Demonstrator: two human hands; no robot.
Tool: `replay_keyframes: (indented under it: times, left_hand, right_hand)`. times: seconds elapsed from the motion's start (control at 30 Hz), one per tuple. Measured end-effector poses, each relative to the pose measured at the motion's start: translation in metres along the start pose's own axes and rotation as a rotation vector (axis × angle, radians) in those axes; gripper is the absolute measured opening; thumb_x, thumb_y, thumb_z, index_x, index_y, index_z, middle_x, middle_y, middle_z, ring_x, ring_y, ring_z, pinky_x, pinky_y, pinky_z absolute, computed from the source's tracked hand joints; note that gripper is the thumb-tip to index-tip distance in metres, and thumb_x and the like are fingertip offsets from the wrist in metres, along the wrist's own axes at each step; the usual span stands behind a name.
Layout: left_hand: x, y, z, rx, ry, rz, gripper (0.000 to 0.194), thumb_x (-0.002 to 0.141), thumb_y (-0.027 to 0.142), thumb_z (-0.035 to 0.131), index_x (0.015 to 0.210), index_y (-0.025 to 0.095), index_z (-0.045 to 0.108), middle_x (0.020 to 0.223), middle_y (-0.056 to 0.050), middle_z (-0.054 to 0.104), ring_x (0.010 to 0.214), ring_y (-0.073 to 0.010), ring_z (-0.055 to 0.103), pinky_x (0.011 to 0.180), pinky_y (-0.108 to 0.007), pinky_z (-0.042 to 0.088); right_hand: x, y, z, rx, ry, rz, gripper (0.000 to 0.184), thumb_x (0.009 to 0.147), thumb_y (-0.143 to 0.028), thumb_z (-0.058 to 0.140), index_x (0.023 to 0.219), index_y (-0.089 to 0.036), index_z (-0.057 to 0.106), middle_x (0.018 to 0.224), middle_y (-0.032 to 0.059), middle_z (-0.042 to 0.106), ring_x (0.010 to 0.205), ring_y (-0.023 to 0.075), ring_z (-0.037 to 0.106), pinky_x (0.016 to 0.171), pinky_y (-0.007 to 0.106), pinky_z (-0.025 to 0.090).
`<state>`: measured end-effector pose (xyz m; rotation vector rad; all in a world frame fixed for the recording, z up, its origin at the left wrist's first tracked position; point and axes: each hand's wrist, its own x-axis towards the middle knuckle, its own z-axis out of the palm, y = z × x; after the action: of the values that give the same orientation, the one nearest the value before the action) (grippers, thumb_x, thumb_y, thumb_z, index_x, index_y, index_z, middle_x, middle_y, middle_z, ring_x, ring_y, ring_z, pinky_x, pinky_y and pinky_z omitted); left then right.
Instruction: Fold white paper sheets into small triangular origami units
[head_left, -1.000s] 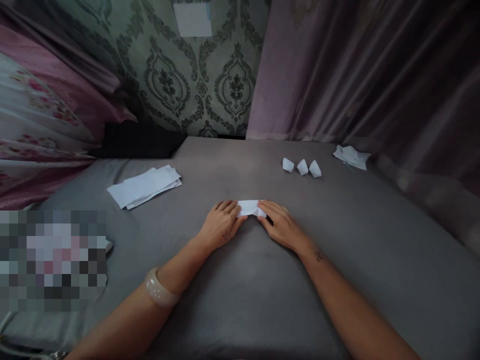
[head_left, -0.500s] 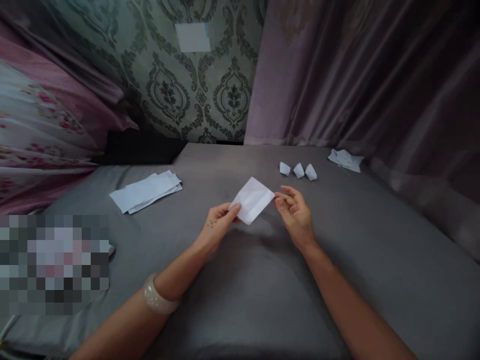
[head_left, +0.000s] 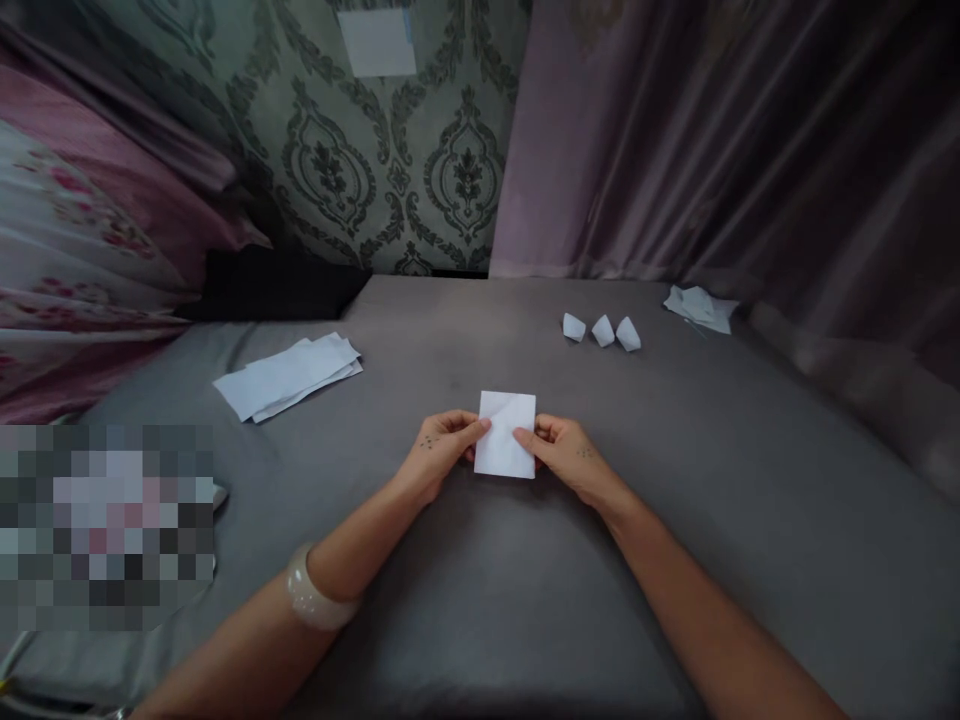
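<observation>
A small white sheet of paper [head_left: 505, 455], roughly square with a faint diagonal crease, is held upright between both hands above the grey cloth. My left hand [head_left: 446, 445] pinches its left edge, thumb on the front and fingers behind. On the opposite edge, my right hand [head_left: 574, 455] grips in the same way. The fingers behind the paper are partly hidden. Beyond my right hand stand three small folded paper shapes [head_left: 603, 331] in a row.
Long white paper strips [head_left: 289, 377] lie stacked on the left of the grey cloth surface [head_left: 450, 600]. Paper scraps [head_left: 699, 308] lie at the far right. Black folded fabric [head_left: 277, 288] rests at the back left. Curtains [head_left: 637, 150] border the right side. A blurred-out patch covers the lower left.
The paper has turned from a diamond position to straight-edged and come slightly nearer. My right hand has moved from its corner to close on its right edge. The view has tilted slightly downward.
</observation>
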<state>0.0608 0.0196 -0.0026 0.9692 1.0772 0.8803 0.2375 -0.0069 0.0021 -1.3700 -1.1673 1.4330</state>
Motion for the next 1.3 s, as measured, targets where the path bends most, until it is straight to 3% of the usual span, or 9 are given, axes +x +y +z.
replay_keyframes:
  times: [0.07, 0.17, 0.27, 0.37, 0.63, 0.83, 1.03, 1.17, 1.3]
  left_hand:
    - [0.003, -0.003, -0.003, 0.105, 0.026, 0.045, 0.026, 0.068, 0.036, 0.073, 0.073, 0.012, 0.064, 0.056, 0.001, 0.056, 0.048, -0.0073, 0.048, 0.047, -0.019, 0.036]
    - [0.008, -0.009, -0.008, 0.257, 0.029, 0.142, 0.033, 0.074, 0.031, 0.066, 0.102, 0.015, 0.059, 0.062, 0.002, 0.059, 0.053, -0.0102, 0.052, 0.048, -0.019, 0.038]
    - [0.010, -0.013, -0.013, 0.436, 0.015, 0.276, 0.044, 0.081, 0.021, 0.054, 0.124, 0.019, 0.047, 0.071, 0.001, 0.063, 0.061, -0.0117, 0.056, 0.056, -0.022, 0.043]
    - [0.009, -0.014, -0.017, 0.676, -0.007, 0.432, 0.039, 0.081, 0.011, 0.044, 0.118, 0.020, 0.054, 0.084, -0.003, 0.063, 0.071, -0.0123, 0.057, 0.069, -0.025, 0.046]
    - [0.006, -0.012, -0.023, 1.164, -0.097, 0.713, 0.029, 0.086, 0.013, 0.047, 0.109, 0.021, 0.063, 0.105, -0.010, 0.055, 0.097, -0.0217, 0.051, 0.085, -0.037, 0.047]
    - [0.001, -0.004, -0.021, 1.400, -0.238, 0.800, 0.032, 0.093, 0.015, 0.036, 0.115, 0.018, 0.059, 0.109, -0.011, 0.057, 0.094, -0.0207, 0.051, 0.083, -0.035, 0.047]
    - [-0.001, -0.001, -0.019, 1.428, -0.241, 0.808, 0.032, 0.095, 0.025, 0.035, 0.112, 0.017, 0.062, 0.105, -0.011, 0.059, 0.092, -0.0212, 0.052, 0.082, -0.035, 0.047]
    - [0.000, -0.001, -0.020, 1.398, -0.211, 0.792, 0.033, 0.096, 0.026, 0.036, 0.108, 0.021, 0.066, 0.103, -0.009, 0.060, 0.091, -0.0203, 0.053, 0.079, -0.033, 0.047]
    - [0.000, -0.002, -0.021, 1.368, -0.209, 0.792, 0.032, 0.095, 0.024, 0.038, 0.108, 0.022, 0.067, 0.103, -0.009, 0.062, 0.092, -0.0205, 0.054, 0.080, -0.033, 0.047]
  right_hand:
    - [0.003, 0.005, -0.003, -0.121, 0.072, -0.046, 0.038, 0.075, -0.039, 0.064, 0.103, -0.015, 0.059, 0.068, 0.0007, 0.066, 0.059, 0.0137, 0.058, 0.054, 0.025, 0.042]
    - [0.008, 0.014, -0.005, -0.298, 0.181, -0.148, 0.051, 0.076, -0.031, 0.061, 0.124, -0.017, 0.046, 0.065, -0.0029, 0.064, 0.058, 0.0130, 0.056, 0.056, 0.024, 0.041]
    - [0.013, 0.021, -0.007, -0.365, 0.160, -0.175, 0.042, 0.078, -0.028, 0.057, 0.119, -0.020, 0.051, 0.062, -0.0046, 0.062, 0.052, 0.0109, 0.052, 0.053, 0.023, 0.039]
    - [0.016, 0.024, -0.008, -0.361, 0.139, -0.157, 0.026, 0.078, -0.031, 0.056, 0.100, -0.019, 0.063, 0.062, -0.0029, 0.060, 0.052, 0.0105, 0.050, 0.050, 0.023, 0.037]
    - [0.016, 0.012, -0.010, -0.198, 0.156, -0.050, 0.023, 0.075, -0.032, 0.055, 0.085, -0.016, 0.070, 0.057, -0.0013, 0.060, 0.045, 0.0095, 0.045, 0.045, 0.022, 0.035]
    - [0.018, 0.020, -0.014, -0.415, 0.141, -0.180, 0.029, 0.082, -0.034, 0.052, 0.090, -0.017, 0.073, 0.067, 0.0022, 0.066, 0.060, 0.0148, 0.055, 0.054, 0.025, 0.040]
    - [0.011, 0.013, -0.015, -0.659, 0.116, -0.197, 0.041, 0.089, -0.045, 0.043, 0.081, -0.018, 0.073, 0.063, 0.0008, 0.062, 0.059, 0.0158, 0.054, 0.055, 0.027, 0.038]
    - [-0.003, 0.003, -0.014, -0.887, 0.164, -0.374, 0.035, 0.083, -0.051, 0.055, 0.097, -0.022, 0.071, 0.096, 0.0069, 0.065, 0.085, 0.0220, 0.059, 0.076, 0.035, 0.045]
    - [-0.011, 0.002, -0.010, -1.029, 0.016, -0.632, 0.051, 0.074, -0.043, 0.072, 0.120, -0.027, 0.060, 0.127, 0.0068, 0.055, 0.116, 0.0273, 0.046, 0.097, 0.043, 0.038]
